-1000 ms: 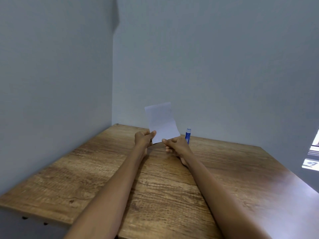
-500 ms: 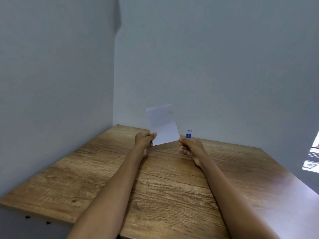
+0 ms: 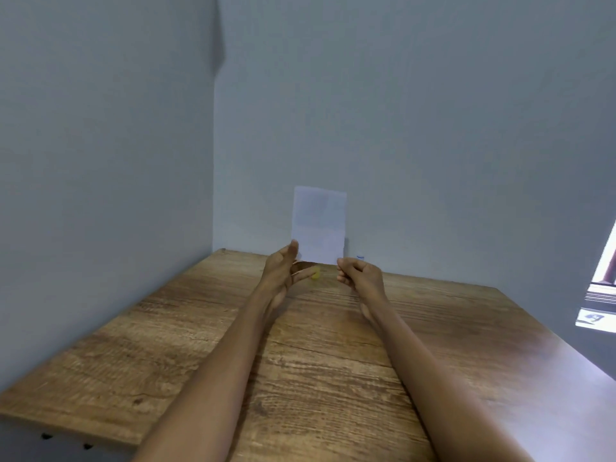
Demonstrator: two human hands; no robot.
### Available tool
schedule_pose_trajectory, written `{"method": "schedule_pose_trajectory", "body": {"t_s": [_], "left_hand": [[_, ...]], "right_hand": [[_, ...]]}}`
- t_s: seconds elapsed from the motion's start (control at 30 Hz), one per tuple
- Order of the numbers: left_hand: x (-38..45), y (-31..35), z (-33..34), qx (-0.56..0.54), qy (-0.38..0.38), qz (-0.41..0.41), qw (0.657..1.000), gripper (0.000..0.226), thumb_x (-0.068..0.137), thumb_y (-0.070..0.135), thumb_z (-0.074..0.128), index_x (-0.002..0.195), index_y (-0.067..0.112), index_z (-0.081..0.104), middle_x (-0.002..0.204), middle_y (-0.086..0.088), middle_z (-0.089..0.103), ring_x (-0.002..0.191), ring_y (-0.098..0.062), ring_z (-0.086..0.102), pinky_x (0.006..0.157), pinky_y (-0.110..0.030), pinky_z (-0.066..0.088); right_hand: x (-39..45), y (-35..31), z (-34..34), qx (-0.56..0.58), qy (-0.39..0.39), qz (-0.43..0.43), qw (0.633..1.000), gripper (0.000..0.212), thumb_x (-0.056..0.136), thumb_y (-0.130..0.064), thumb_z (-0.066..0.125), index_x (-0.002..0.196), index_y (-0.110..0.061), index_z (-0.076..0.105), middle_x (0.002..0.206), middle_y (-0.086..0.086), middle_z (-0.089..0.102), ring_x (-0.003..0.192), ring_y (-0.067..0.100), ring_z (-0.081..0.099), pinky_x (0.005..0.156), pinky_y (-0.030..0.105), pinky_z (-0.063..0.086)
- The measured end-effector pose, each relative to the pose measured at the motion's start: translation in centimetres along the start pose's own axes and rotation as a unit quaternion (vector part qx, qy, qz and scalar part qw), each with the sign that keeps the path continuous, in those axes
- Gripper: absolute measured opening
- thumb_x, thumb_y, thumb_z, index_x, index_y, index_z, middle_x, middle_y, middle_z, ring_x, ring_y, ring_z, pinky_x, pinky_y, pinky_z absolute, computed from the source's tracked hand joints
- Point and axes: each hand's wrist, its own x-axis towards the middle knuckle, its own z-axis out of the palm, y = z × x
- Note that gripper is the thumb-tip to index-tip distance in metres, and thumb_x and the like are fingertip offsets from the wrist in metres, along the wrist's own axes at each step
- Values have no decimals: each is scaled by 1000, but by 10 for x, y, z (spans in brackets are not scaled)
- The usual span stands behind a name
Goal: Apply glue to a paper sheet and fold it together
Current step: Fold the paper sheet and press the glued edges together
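both hands hold a white paper sheet point(image 3: 319, 225) upright over the wooden tabletop point(image 3: 326, 355): left hand point(image 3: 283, 270) and right hand point(image 3: 361, 275) pinching its bottom corners.

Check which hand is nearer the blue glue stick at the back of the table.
Right. The right hand sits just in front of the glue stick, nearly hiding it; the left hand is across the paper, further off.

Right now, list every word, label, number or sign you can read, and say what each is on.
None can be read.
Paper sheet: faint grey patches only, nothing legible.
Glue stick: only its blue-and-white top shows behind the right hand; no label visible.
Printed sheets at the right edge: dark marks, too small and blurred.
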Motion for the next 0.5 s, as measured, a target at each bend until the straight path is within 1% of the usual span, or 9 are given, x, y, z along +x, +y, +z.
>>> {"method": "schedule_pose_trajectory", "body": {"t_s": [0.07,0.1,0.17,0.23,0.37,0.43,0.5], "left_hand": [[-4,-8,5,43,-14,6,999,31,82,22,69,108,5,61,96,-10,69,87,-26,70,77,-33,60],[-5,-13,8,54,-12,8,998,34,82,15,71,112,5,60,93,-10,70,82,-24,71,74,-31,60],[-5,-16,12,57,11,15,998,36,83,8,69,116,2,57,85,-10,72,68,-18,72,67,-26,60],[-3,-14,10,68,30,18,997,35,83,7,68,115,2,56,80,-11,71,62,-15,72,63,-24,60],[-1,-13,2,124,8,11,992,29,84,6,67,107,14,52,78,-15,70,61,-17,72,63,-26,60],[-2,-13,3,152,-14,-3,988,28,85,7,66,108,12,52,79,-17,70,63,-17,72,66,-27,60],[-2,-13,4,175,-35,-14,984,31,86,8,66,113,7,51,80,-18,71,64,-16,72,65,-25,60]], "right_hand": [[-1,2,10,7,3,-14,1000,9,81,-17,73,83,-8,72,67,-2,69,59,6,63,63,16,54],[-2,4,13,10,0,-16,1000,10,81,-17,73,85,-7,72,67,-2,69,59,5,63,63,16,54],[-4,6,17,6,-13,-17,1000,13,82,-17,73,89,-7,72,69,-1,71,60,5,64,64,16,54],[-5,7,18,-18,-30,-19,999,12,81,-19,74,87,-8,73,70,-2,71,63,6,64,66,17,54],[-6,5,10,-62,-50,-20,997,9,79,-22,75,77,-13,74,69,0,67,65,9,61,69,19,56],[-5,3,3,-70,-47,-18,996,11,79,-24,75,74,-14,75,66,0,65,64,9,60,67,19,55],[-4,0,-4,-69,-36,-17,997,11,79,-25,75,76,-14,75,64,-3,65,63,8,59,64,18,52]]}}
